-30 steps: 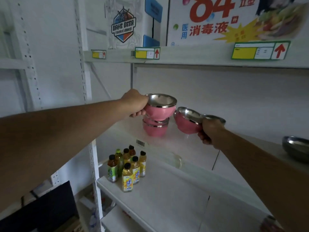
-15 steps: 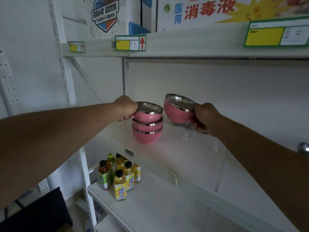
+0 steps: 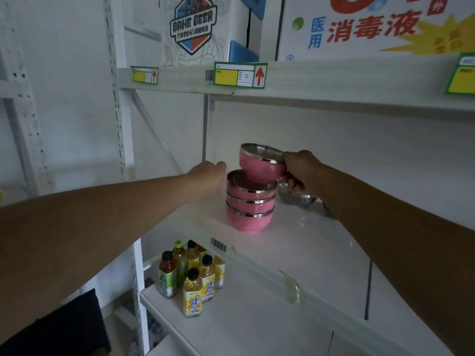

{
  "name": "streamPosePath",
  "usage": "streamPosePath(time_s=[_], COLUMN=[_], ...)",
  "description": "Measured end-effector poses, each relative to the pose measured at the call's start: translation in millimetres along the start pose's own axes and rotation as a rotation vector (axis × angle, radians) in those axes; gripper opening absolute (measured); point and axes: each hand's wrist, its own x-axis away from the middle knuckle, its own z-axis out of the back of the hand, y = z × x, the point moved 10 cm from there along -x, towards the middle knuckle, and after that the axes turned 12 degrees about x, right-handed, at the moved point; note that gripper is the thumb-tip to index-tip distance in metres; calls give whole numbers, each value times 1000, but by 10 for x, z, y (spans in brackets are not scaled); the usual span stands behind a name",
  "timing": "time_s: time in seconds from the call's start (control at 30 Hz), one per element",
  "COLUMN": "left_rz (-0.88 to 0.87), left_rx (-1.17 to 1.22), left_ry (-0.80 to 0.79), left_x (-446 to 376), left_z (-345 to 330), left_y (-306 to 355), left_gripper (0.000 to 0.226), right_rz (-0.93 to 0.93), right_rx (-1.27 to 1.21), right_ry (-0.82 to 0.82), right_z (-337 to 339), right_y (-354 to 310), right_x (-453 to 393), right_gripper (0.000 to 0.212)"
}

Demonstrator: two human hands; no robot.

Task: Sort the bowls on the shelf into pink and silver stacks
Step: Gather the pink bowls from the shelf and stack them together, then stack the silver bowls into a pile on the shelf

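A pink bowl [image 3: 259, 167] is hanging tilted just above the pink stack [image 3: 249, 204], its underside dipping into the mouth of the top bowl there. The right hand [image 3: 302, 172] is pinching it at the rim, thumb over the steel lip and fingers curled beneath the bowl's right side. The stack, three pink bowls nested, is sitting on the middle shelf [image 3: 303, 247], toward its left end and set back from the front edge. The left hand [image 3: 209, 177] is hovering right beside the stack's left side, fingers loosely bent and gripping nothing; whether it is touching the top bowl, I cannot tell. Just right of the stack, a silver bowl [image 3: 293, 197] is peeking out from under the right hand, mostly hidden by it. The right forearm is crossing over the shelf's right half. A barcode sticker [image 3: 218, 244] is showing on the shelf's front edge. Below, on the lower shelf [image 3: 244, 322], a cluster of drink bottles [image 3: 191, 276] is standing near its left end. Above, yellow price tags [image 3: 240, 74] are lining the upper shelf's front edge, with printed cartons [image 3: 195, 29] standing on top.
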Motion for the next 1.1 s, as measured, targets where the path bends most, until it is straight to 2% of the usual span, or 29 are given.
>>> streamPosePath(time_s=[0.1,0.27,0.4,0.5,0.63,0.77,0.8,0.9,1.1], left_rz=[-18,-15,-85,-204,-362,-450,-460,-461,-422], left_rx=[-18,-47,-146,-321,-462,-516,-524,-542,-575], left_ry=[28,43,3,-61,-128,-178,-170,-140,-69], left_x=[-4,39,112,179,262,448,510,736,1357], left_z=[180,369,351,272,109,-87,-105,-129,-121], left_y=[-118,-333,-354,-310,-327,-450,-472,-501,-382], left_gripper=[59,51,60,66,46,33,32,31,35], right_rz=[4,48,0,12,-10,107,131,194,309], right_rx=[74,192,164,292,535,847,907,922,871], right_ry=[-28,28,50,141,162,83,85,120,78], right_z=[-179,-278,-207,6,152,2,-25,-30,-45], right_y=[17,9,139,242,571,862,900,909,878], right_x=[-30,22,29,100,317,608,700,954,1328], right_gripper=[32,25,47,59,48,31,33,43,51])
